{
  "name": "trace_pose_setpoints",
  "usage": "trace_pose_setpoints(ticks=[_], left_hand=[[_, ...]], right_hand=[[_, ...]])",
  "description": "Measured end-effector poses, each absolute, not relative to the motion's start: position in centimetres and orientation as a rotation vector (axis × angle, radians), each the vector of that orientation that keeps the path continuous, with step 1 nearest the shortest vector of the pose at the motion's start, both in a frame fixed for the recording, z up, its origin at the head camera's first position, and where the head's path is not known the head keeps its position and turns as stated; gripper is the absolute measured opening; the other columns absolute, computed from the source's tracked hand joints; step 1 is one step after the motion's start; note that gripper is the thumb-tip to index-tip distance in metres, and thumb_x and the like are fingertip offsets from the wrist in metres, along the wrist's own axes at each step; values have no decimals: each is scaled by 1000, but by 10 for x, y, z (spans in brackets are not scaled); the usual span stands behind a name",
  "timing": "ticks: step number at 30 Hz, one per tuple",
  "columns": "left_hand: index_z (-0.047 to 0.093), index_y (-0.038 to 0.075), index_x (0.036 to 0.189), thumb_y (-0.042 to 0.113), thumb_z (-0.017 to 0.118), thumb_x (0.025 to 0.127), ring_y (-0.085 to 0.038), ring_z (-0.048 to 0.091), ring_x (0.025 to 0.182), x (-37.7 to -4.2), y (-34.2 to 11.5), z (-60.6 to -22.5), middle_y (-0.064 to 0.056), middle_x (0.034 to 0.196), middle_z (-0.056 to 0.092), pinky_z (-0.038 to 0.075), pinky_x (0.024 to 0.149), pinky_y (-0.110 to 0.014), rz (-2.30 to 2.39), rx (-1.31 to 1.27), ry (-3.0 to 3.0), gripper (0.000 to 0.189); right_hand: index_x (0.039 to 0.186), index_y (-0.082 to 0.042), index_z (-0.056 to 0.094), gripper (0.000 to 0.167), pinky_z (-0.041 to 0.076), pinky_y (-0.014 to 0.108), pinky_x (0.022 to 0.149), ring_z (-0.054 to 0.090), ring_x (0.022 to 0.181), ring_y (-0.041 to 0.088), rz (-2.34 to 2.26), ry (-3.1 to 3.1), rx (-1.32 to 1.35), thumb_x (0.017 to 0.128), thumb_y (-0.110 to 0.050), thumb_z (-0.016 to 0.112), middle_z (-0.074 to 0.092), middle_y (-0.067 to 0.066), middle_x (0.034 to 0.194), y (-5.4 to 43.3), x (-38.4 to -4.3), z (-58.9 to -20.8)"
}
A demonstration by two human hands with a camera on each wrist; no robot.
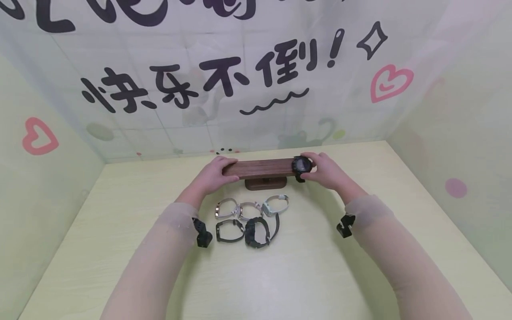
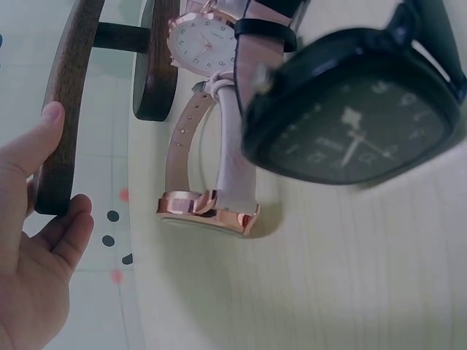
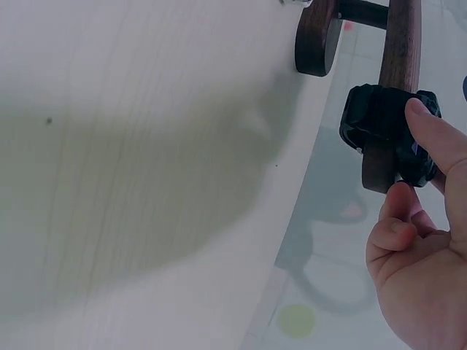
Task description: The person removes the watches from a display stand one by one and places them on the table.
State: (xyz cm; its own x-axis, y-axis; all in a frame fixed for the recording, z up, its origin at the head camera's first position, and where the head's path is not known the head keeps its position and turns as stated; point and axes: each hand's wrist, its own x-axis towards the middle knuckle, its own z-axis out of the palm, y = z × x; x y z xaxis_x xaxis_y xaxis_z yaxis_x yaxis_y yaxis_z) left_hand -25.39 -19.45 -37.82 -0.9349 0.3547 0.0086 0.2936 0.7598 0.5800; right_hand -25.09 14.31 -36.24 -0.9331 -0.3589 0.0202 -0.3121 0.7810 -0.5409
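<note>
A dark brown wooden watch stand (image 1: 262, 169) with a short post and oval base stands near the back of the table. My left hand (image 1: 216, 174) grips the left end of its bar, thumb in front and fingers behind. A chunky black digital watch (image 1: 302, 165) is looped round the bar near its right end. My right hand (image 1: 326, 171) pinches that watch, its thumb on the strap in the right wrist view. Just in front of the base lie a rose-gold watch with a pale strap (image 2: 208, 204) and others.
Several watches lie before the stand: a pale blue watch (image 1: 276, 204), a thin black-strapped watch (image 1: 230, 231) and a bulky black watch (image 1: 258, 232). A printed wall (image 1: 224, 129) rises close behind the stand, with side panels left and right.
</note>
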Motion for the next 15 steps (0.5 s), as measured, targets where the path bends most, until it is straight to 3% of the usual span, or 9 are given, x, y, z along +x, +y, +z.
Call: trace_pose_setpoints(ticks=[15], left_hand=[[44,9,140,28,69,86,-34,42,123,-254,-196,-378,-14,136,42,30,106,-47,908,511,2843,63]], right_hand=[[140,-7,40,65,42,45,77,47,91,32,-880,2863,-460,84,-21,70,49,25,105,158,-251,-365]])
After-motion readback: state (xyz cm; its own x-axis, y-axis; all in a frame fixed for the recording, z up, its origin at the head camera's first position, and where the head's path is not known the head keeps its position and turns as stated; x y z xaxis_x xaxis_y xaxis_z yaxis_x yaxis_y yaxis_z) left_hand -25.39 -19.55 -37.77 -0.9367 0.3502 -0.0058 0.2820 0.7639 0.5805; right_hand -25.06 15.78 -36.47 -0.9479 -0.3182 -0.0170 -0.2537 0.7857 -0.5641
